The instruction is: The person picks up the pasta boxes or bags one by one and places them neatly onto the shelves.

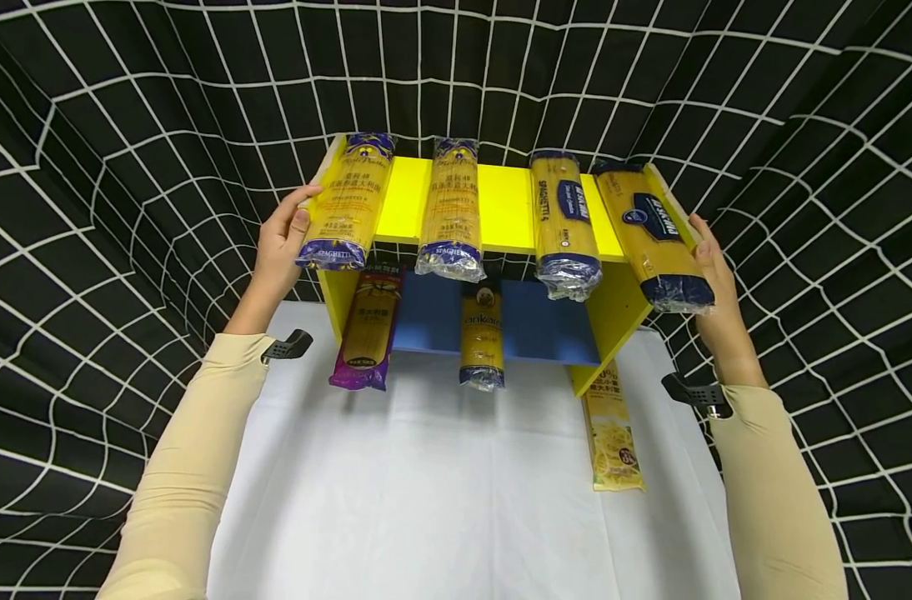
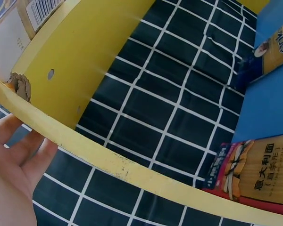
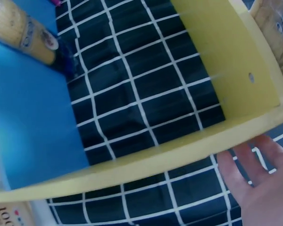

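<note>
A yellow shelf (image 1: pixel 501 200) with a blue lower board (image 1: pixel 433 312) stands between my two hands. My left hand (image 1: pixel 279 242) grips its left side near the top, fingers against the outer face of the side panel (image 2: pixel 118 165). At the opposite side panel (image 3: pixel 146 165), my right hand (image 1: pixel 714 275) holds the upper edge, its fingers along the outside. Four spaghetti packs lie across the top: two purple-ended packs (image 1: pixel 351 200) (image 1: pixel 450 204) and two blue-ended packs (image 1: pixel 564 212) (image 1: pixel 647 225). The lower board bears a red-purple pasta pack (image 1: pixel 369 325) and a blue-ended pasta pack (image 1: pixel 482 333).
A yellow noodle pack (image 1: pixel 613 433) lies on the white tabletop (image 1: pixel 426 483) by the shelf's right foot. Black cloth with a white grid (image 1: pixel 456 67) hangs behind and at both sides. The top packs' ends overhang the shelf's front edge.
</note>
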Available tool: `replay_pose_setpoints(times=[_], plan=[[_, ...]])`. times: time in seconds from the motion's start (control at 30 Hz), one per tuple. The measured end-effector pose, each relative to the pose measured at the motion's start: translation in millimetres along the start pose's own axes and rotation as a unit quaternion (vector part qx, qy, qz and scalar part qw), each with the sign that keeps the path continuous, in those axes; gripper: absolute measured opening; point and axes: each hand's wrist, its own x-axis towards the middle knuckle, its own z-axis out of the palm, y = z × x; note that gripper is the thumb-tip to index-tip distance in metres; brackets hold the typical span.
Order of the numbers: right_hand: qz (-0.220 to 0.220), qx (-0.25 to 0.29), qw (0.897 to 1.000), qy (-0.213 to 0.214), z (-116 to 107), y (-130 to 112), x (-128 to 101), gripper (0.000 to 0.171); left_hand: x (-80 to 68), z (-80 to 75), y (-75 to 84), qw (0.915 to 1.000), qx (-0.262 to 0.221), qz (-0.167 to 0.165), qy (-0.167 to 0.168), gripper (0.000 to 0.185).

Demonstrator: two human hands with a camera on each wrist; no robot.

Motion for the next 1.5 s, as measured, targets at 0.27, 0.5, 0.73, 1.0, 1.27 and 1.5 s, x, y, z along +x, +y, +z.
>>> replay_pose_setpoints(times=[0.27, 0.5, 0.73, 1.0, 1.27, 1.5], plan=[[0.036, -0.110, 0.993, 0.033, -10, 34, -17, 0.051, 0.2, 0.4, -3.0, 0.9998, -0.021, -0.006, 0.001, 0.039], [0.061, -0.140, 0.987, 0.040, -17, 105, -54, 0.051, -0.2, 0.9, -1.9, 0.9998, -0.020, -0.003, -0.001, 0.039], [0.141, -0.194, 0.971, 0.016, -24, 193, -88, 0.059, 1.5, -1.4, -4.2, 0.9999, -0.016, 0.002, 0.002, 0.039], [0.247, -0.230, 0.941, -0.019, -22, 245, -127, 0.069, 1.4, 0.1, -5.7, 0.9997, -0.023, -0.002, -0.001, 0.039], [0.307, -0.224, 0.922, -0.076, -17, 262, -152, 0.085, 0.9, 0.9, -4.5, 0.9997, -0.023, -0.005, -0.004, 0.039], [0.240, -0.286, 0.921, -0.112, -14, 267, -162, 0.083, 0.6, 0.6, -3.2, 0.9998, -0.021, -0.001, -0.004, 0.039]])
